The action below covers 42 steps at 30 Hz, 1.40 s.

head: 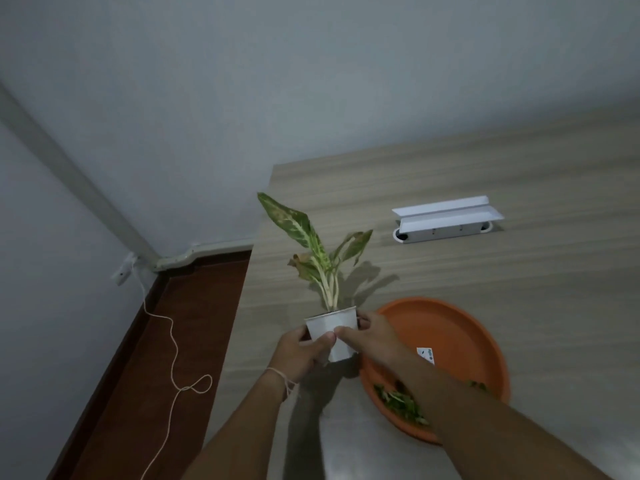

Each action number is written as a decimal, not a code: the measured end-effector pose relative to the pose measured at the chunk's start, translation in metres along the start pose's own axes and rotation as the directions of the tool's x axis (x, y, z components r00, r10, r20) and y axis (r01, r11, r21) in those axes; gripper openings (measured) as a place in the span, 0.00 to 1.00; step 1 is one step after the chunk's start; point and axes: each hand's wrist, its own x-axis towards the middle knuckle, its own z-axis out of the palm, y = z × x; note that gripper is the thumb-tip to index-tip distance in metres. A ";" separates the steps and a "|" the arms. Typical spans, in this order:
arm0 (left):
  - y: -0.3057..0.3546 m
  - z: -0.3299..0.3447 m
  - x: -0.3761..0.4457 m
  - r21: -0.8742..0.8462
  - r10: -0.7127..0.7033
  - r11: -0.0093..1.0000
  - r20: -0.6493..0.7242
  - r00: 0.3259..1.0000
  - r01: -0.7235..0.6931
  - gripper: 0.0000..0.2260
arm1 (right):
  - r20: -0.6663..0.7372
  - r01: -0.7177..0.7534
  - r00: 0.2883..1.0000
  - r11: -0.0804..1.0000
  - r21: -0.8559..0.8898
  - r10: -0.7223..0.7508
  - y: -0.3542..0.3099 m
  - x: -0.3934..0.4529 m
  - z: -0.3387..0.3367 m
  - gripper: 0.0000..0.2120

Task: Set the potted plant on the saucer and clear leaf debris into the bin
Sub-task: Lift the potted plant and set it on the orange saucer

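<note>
The small white paper pot with a variegated green plant point(332, 332) sat clasped between both hands above the surface's left edge: the left hand point(299, 351) wrapped its near side, the right hand point(372, 336) gripped its rim. Just right lay the round orange plastic saucer point(446, 327); the right forearm hid part of the green leaf scraps point(401, 403) in it

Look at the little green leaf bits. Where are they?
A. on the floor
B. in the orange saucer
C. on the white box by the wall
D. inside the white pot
B: the leaf bits lie in the near part of the orange saucer, partly hidden behind the right forearm.
</note>
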 end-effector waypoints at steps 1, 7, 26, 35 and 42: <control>0.008 0.008 0.002 -0.007 0.015 1.000 0.006 1.000 -0.015 0.11 | -0.009 0.029 1.000 0.999 -0.019 -0.029 -0.004 -0.001 -0.012 0.14; 0.027 0.065 0.026 0.099 0.095 0.990 0.024 0.995 -0.097 0.29 | -0.068 0.032 0.997 0.988 -0.149 -0.042 -0.007 -0.007 -0.085 0.29; 0.015 0.154 0.029 0.352 0.386 0.835 0.174 0.906 -0.423 0.24 | -0.172 0.056 0.979 0.959 -0.278 -0.107 0.053 -0.053 -0.142 0.35; 0.019 0.157 0.029 0.401 0.390 0.779 0.290 0.874 -0.481 0.18 | -0.156 0.091 0.979 0.967 -0.238 -0.131 0.063 -0.049 -0.138 0.32; 0.018 0.131 0.029 0.571 0.109 0.758 0.365 0.924 -0.315 0.44 | -0.273 -0.005 0.958 0.945 -0.326 -0.089 0.066 -0.052 -0.134 0.34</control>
